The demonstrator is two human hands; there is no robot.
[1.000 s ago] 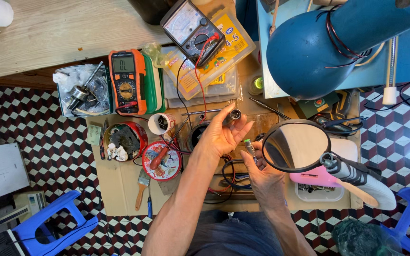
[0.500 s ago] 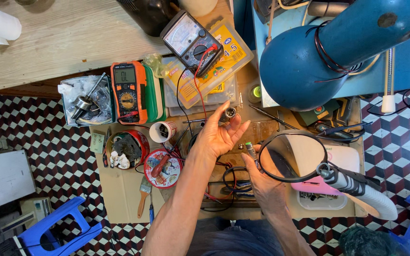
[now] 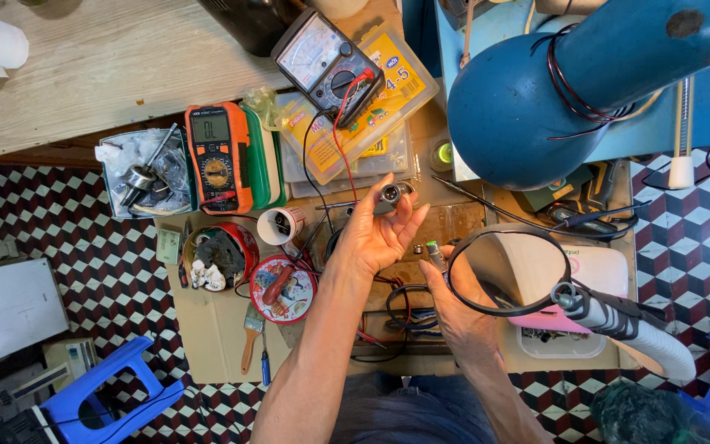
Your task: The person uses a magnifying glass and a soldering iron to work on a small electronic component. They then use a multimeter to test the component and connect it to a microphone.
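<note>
My left hand [image 3: 375, 234] is raised over the cluttered workbench, palm toward me, pinching a small round metal part [image 3: 390, 194] between thumb and fingertips. My right hand [image 3: 454, 304] sits lower and to the right, holding a thin tool with a green-tipped end [image 3: 435, 252] that points up toward the left hand. A round magnifier on a white flexible arm [image 3: 509, 271] overlaps the right hand's fingers. Dark coiled wires [image 3: 408, 306] lie on the bench between both wrists.
An orange digital multimeter [image 3: 217, 154] and an analogue meter [image 3: 328, 64] with red and black leads lie at the back. A big blue lamp shade [image 3: 536, 99] hangs at the upper right. Round tins [image 3: 288, 289], a brush [image 3: 251, 333], a blue stool [image 3: 108, 395] on the chequered floor.
The view has shifted slightly downward. My left hand has opened its fingers a little around the metal part; my right hand stays close under the magnifier.
</note>
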